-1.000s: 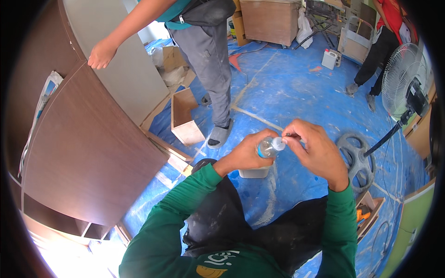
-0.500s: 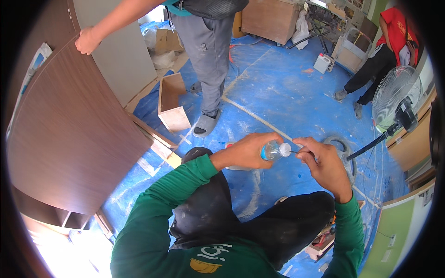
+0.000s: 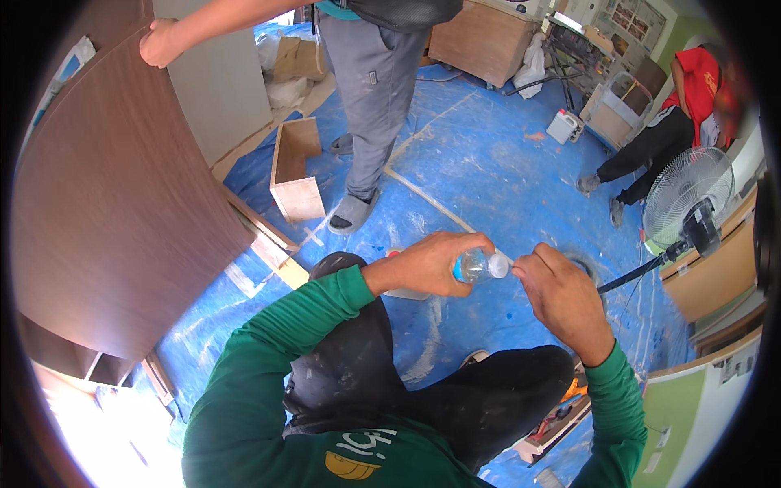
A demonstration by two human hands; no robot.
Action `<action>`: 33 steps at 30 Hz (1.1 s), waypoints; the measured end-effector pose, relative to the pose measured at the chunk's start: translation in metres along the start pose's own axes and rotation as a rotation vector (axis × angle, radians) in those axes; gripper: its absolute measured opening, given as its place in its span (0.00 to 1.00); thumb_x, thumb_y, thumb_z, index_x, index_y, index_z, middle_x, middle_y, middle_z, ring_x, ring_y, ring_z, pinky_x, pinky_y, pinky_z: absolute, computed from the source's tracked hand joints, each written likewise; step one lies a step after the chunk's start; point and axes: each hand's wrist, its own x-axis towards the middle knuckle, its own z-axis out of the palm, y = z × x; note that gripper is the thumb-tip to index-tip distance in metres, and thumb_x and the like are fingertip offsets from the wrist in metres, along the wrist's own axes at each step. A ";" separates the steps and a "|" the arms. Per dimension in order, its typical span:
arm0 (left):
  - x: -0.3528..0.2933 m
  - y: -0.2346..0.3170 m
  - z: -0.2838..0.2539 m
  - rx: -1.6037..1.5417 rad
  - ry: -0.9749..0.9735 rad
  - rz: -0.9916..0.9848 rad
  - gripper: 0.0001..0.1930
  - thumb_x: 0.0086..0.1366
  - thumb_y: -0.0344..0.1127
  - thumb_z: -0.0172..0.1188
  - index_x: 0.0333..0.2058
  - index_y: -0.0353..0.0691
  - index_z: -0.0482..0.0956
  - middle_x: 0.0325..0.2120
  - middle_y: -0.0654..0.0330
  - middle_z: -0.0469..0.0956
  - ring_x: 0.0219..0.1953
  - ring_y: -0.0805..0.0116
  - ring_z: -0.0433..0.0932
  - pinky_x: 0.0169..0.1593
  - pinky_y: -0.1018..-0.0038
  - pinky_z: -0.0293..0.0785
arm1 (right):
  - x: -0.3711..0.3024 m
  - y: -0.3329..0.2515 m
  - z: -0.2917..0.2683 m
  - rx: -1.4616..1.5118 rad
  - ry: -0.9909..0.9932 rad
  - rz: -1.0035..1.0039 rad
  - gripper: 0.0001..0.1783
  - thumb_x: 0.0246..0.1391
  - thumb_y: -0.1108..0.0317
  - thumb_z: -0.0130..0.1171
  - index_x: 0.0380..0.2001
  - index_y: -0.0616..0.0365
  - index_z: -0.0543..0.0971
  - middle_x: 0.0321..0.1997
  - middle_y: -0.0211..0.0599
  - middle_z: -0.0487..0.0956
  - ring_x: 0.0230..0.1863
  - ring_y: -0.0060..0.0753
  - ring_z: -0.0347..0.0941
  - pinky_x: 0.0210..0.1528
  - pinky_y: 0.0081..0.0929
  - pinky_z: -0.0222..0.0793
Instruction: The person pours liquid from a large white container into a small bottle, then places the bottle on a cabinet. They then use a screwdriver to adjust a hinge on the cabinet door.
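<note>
My left hand [image 3: 429, 264] is closed round a small clear plastic bottle [image 3: 470, 266] with a blue label, tilted so that its white cap [image 3: 498, 265] points right. Just right of the cap, my right hand [image 3: 563, 299] is closed in a pinch. A thin, rod-like piece sits between its fingertips, its tip at or very near the cap; the fingers hide most of it. I cannot tell whether it has pierced the cap. Below both hands are my crossed legs in dark trousers [image 3: 488, 390].
A co-worker in grey trousers [image 3: 370, 106] steadies a large brown wood panel [image 3: 122, 220] at left. An open wooden box [image 3: 297, 199] lies by their feet. A standing fan [image 3: 690, 195] and a person in a red shirt [image 3: 698, 85] are at right. Blue sheeting [image 3: 455, 187] covers the floor.
My right hand has turned and its fingertips have come closer to the cap, so less of the thin piece shows. The left hand still holds the bottle. The whole view has shifted slightly.
</note>
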 end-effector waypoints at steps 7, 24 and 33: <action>0.000 0.002 -0.003 -0.030 -0.025 -0.030 0.29 0.52 0.30 0.72 0.55 0.43 0.77 0.43 0.53 0.84 0.47 0.50 0.85 0.50 0.58 0.79 | 0.007 0.002 0.002 0.032 0.114 -0.105 0.10 0.57 0.73 0.70 0.42 0.55 0.83 0.35 0.37 0.77 0.35 0.47 0.78 0.38 0.42 0.74; -0.002 0.001 -0.002 -0.061 -0.054 -0.052 0.28 0.53 0.30 0.72 0.54 0.43 0.77 0.40 0.52 0.84 0.43 0.48 0.85 0.47 0.57 0.79 | 0.015 0.000 -0.003 0.034 0.004 -0.119 0.11 0.54 0.75 0.68 0.42 0.57 0.83 0.35 0.38 0.75 0.37 0.46 0.76 0.39 0.43 0.73; -0.003 0.003 0.006 0.127 -0.006 -0.120 0.29 0.53 0.33 0.73 0.55 0.44 0.77 0.43 0.52 0.85 0.45 0.45 0.86 0.47 0.56 0.80 | 0.012 0.002 0.006 -0.245 -0.080 -0.234 0.10 0.50 0.73 0.64 0.38 0.58 0.82 0.35 0.36 0.76 0.39 0.41 0.77 0.40 0.41 0.73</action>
